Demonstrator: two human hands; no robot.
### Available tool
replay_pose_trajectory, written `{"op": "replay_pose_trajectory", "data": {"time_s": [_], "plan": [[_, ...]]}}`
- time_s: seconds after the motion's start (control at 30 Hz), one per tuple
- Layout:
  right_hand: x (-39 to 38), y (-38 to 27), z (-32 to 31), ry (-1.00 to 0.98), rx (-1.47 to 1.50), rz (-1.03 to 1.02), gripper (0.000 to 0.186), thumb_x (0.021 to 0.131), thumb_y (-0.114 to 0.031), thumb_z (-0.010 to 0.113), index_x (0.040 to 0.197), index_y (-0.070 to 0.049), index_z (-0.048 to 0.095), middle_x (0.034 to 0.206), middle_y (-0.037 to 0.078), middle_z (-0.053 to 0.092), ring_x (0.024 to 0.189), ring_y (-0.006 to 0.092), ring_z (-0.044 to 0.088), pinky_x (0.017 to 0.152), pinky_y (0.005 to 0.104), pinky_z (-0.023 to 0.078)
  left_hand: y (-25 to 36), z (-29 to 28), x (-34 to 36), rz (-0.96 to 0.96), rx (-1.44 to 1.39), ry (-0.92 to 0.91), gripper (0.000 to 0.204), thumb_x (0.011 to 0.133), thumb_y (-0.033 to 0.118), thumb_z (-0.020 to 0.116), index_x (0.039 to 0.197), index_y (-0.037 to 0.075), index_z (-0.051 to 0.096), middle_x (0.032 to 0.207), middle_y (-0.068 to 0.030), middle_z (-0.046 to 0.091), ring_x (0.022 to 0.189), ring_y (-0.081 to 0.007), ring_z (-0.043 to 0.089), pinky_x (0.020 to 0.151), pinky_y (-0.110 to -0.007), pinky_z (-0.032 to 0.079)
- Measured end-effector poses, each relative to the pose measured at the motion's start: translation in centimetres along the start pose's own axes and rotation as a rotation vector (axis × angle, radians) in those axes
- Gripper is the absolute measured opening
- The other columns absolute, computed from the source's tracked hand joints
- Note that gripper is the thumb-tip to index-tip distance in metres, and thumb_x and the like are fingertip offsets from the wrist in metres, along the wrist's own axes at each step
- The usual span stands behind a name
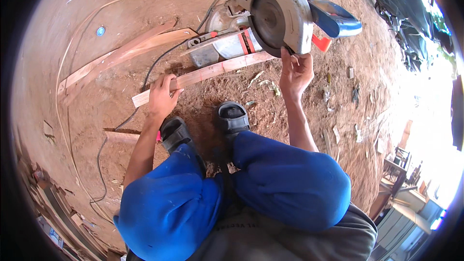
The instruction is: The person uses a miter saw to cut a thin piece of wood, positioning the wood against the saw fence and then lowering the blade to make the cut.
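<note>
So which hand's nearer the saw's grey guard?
Right: your right hand is at the lower edge of the grey guard; your left hand is farther left, on the wooden strip.

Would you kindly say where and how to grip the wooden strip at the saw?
I'd grip the wooden strip near its left end, from the near side, as the left hand does: it's long and narrow, with the saw behind it and at its right end.

We could reach across the dirt [203,100] between our sandals [233,120] and the wooden strip [217,71]; beyond it, the miter saw's blade [268,17] and guard [300,17] block us, and the black cord [155,64] crosses at left.
</note>
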State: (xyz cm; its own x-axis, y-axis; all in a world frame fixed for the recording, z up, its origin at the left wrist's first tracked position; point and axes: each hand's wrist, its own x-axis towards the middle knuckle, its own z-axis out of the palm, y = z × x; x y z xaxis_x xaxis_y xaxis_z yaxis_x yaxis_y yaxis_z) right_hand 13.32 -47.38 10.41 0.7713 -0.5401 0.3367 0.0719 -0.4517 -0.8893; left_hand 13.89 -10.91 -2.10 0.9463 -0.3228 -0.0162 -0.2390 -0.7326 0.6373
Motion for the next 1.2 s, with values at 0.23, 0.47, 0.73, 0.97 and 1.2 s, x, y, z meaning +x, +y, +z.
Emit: {"op": "replay_pose_trajectory", "data": {"time_s": [0.23,0.47,0.73,0.97,1.2], "plan": [[-0.1,-1.5,-0.1,0.017,-0.095,0.102,0.024,0.092,-0.006,0.081,0.09,-0.005,0.058,0.082,0.001,0.064,0.081,0.0065,0.062,0.077,0.0249,0.054,-0.3,0.6,0.9,0.057,-0.021,0.016,0.047,0.083,0.022,0.086,0.123,0.01,0.063,0.126,-0.0156,0.064,0.119,-0.0405,0.061,0.103,-0.05,0.048],[0.1,-1.0,0.5,0.0,-0.065,0.131,0.034,0.092,-0.005,0.081,0.12,0.0,0.062,0.106,0.008,0.072,0.09,0.0094,0.066,0.082,0.0265,0.056,0.0,1.5,1.6,0.085,0.042,0.135,0.052,0.08,0.029,0.087,0.127,0.014,0.068,0.126,-0.0077,0.061,0.112,-0.034,0.058,0.1,-0.048,0.047],[-0.6,2.4,0.4,-0.131,-0.182,0.216,0.045,0.091,-0.003,0.081,0.131,0.008,0.062,0.12,0.018,0.071,0.11,0.021,0.07,0.097,0.0359,0.057,2.5,2.5,2.4,0.065,0.265,0.33,0.056,0.082,0.05,0.084,0.127,0.021,0.068,0.128,-0.0037,0.061,0.123,-0.0289,0.054,0.109,-0.053,0.034],[0.1,0.9,0.5,-0.213,-0.303,0.186,0.044,0.09,-0.004,0.082,0.128,0.009,0.063,0.115,0.018,0.073,0.104,0.0201,0.073,0.094,0.0349,0.058,14.7,3.7,10.7,0.058,-0.804,0.026,0.038,0.107,0.02,0.062,0.135,-0.005,0.055,0.123,-0.0173,0.067,0.102,-0.0263,0.069,0.086,-0.037,0.056],[0.3,0.7,-0.1,-0.194,-0.271,0.249,0.044,0.091,-0.004,0.081,0.129,0.009,0.063,0.117,0.018,0.073,0.106,0.0202,0.072,0.093,0.035,0.058,18.4,9.5,18.9,-0.581,-1.796,-0.301,0.043,0.115,0.038,0.044,0.134,0.002,0.059,0.122,-0.008,0.069,0.109,-0.0182,0.066,0.098,-0.039,0.053]]}}
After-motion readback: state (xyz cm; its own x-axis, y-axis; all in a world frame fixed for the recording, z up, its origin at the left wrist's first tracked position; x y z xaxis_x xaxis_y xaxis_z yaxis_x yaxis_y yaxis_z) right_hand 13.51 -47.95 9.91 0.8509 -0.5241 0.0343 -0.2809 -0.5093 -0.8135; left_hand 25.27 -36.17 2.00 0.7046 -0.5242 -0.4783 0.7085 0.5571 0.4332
